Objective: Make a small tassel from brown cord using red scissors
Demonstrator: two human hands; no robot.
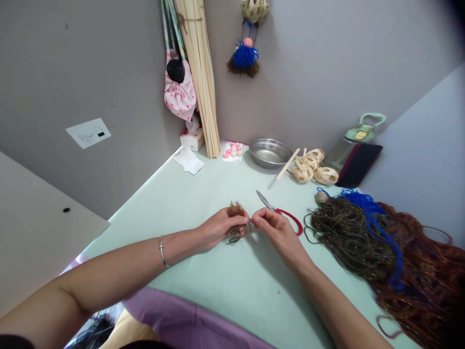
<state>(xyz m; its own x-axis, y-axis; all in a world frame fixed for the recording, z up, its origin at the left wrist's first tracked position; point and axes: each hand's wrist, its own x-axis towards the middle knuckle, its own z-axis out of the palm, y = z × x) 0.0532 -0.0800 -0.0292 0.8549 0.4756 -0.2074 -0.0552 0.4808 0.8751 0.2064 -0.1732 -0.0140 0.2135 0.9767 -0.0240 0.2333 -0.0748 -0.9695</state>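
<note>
Pinching brown cord tuft (236,213) in left hand (218,227), we are pulling strand (250,224) with right hand (273,228) fingertips; keeping it taut, clear of scissors (281,213) on table (218,271).

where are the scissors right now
In the head view, the red-handled scissors lie on the table just behind the right hand, left of the pile of cords.

Plain grey walls (319,82) met in a corner behind the pale green table (218,276). A white rectangular wall panel (88,132) sat at the left, and soft, even light filled the room.
</note>
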